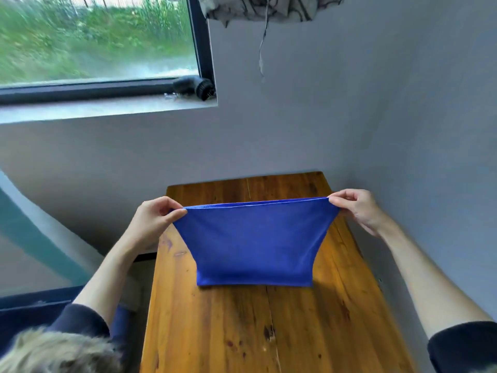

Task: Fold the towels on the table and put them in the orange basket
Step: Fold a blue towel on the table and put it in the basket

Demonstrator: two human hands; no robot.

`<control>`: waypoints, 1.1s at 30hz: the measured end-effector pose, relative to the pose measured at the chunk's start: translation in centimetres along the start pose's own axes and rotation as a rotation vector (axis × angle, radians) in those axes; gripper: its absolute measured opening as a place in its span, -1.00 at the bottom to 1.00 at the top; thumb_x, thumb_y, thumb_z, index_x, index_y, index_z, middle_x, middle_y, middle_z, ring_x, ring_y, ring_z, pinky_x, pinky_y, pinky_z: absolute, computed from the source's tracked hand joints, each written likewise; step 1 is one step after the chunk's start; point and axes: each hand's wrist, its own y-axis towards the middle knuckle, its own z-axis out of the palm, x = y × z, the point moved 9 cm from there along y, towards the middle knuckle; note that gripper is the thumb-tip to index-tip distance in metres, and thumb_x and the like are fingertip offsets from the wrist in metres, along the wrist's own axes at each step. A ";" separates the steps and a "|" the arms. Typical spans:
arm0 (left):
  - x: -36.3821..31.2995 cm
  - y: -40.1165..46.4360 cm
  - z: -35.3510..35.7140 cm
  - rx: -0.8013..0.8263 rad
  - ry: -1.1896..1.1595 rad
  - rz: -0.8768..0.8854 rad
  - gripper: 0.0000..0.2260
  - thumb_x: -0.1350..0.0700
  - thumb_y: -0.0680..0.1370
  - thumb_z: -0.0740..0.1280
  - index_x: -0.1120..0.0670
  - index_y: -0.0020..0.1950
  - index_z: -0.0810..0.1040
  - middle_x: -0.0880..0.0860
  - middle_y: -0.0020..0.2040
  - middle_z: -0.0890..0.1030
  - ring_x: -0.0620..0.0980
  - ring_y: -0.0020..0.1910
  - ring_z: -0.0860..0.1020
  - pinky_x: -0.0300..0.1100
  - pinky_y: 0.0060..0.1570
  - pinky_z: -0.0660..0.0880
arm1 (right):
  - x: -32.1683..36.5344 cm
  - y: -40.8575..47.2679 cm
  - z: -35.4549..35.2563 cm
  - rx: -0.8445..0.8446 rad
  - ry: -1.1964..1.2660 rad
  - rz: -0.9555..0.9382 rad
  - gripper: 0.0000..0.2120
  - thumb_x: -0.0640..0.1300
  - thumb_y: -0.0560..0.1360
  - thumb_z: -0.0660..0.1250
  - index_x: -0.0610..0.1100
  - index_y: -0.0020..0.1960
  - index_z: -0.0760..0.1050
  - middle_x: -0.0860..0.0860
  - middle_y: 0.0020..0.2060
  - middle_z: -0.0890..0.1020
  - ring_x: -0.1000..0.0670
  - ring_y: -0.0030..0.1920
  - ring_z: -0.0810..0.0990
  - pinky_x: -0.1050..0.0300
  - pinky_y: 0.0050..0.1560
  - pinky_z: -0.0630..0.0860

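A blue towel (255, 243) is stretched out above the wooden table (242, 332), doubled over so two layers show along its top edge. Its lower fold touches the tabletop. My left hand (153, 222) pinches the top left corners between thumb and fingers. My right hand (357, 208) pinches the top right corners the same way. No orange basket is in view.
The table stands against a grey wall (349, 117) at its far end and right side. A window (94, 44) with a sill is up left, with a black pipe piece (195, 87) on the sill. Patterned cloth (269, 6) hangs overhead. A blue seat (27, 310) is at the lower left.
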 end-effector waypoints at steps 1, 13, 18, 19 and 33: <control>-0.9 -0.2 -0.8 -0.006 -0.014 0.028 -0.91 0.20 0.46 0.42 0.06 -0.23 0.60 0.01 -0.26 0.65 -0.16 -0.29 0.54 -0.29 -0.20 0.48 | 1.0 -0.3 0.0 -0.001 0.026 -0.019 -0.88 -0.33 0.49 0.31 -0.18 -0.17 0.58 -0.05 -0.24 0.63 0.05 -0.21 0.57 0.29 -0.17 0.52; -8.9 -0.6 -7.6 -0.169 -0.013 0.222 -0.80 0.28 0.48 0.38 0.00 -0.26 0.59 -0.22 -0.33 0.64 -0.32 -0.33 0.54 -0.51 -0.28 0.42 | 12.6 -1.8 -2.3 -0.076 -0.119 -0.283 -0.86 -0.33 0.48 0.33 -0.13 -0.18 0.54 0.00 -0.27 0.60 0.10 -0.24 0.54 0.49 -0.26 0.47; -9.7 -0.5 -8.5 -0.176 -0.004 0.242 -0.80 0.31 0.45 0.41 0.01 -0.25 0.61 -0.11 -0.28 0.65 -0.31 -0.33 0.54 -0.51 -0.25 0.42 | 15.6 -1.8 -2.3 -0.125 -0.303 -0.410 -0.93 -0.30 0.47 0.35 -0.17 -0.16 0.55 -0.04 -0.25 0.61 0.01 -0.21 0.55 0.30 -0.14 0.45; -9.8 -0.6 -8.5 -0.167 0.004 0.246 -0.79 0.33 0.45 0.40 0.02 -0.24 0.61 -0.06 -0.25 0.65 -0.31 -0.32 0.54 -0.51 -0.24 0.42 | 15.9 -1.8 -2.2 -0.129 -0.321 -0.425 -0.93 -0.30 0.47 0.35 -0.17 -0.16 0.55 -0.05 -0.25 0.61 -0.01 -0.20 0.55 0.26 -0.12 0.44; -5.6 3.5 -4.4 -0.051 0.533 0.059 -0.79 0.34 0.50 0.25 0.20 0.02 0.64 0.13 -0.03 0.53 0.15 0.05 0.51 -0.18 0.04 0.38 | 13.6 3.8 2.3 -0.055 -0.745 -0.278 -0.80 -0.23 0.58 0.14 -0.24 0.01 0.54 -0.16 0.06 0.52 -0.13 0.09 0.49 0.11 0.05 0.37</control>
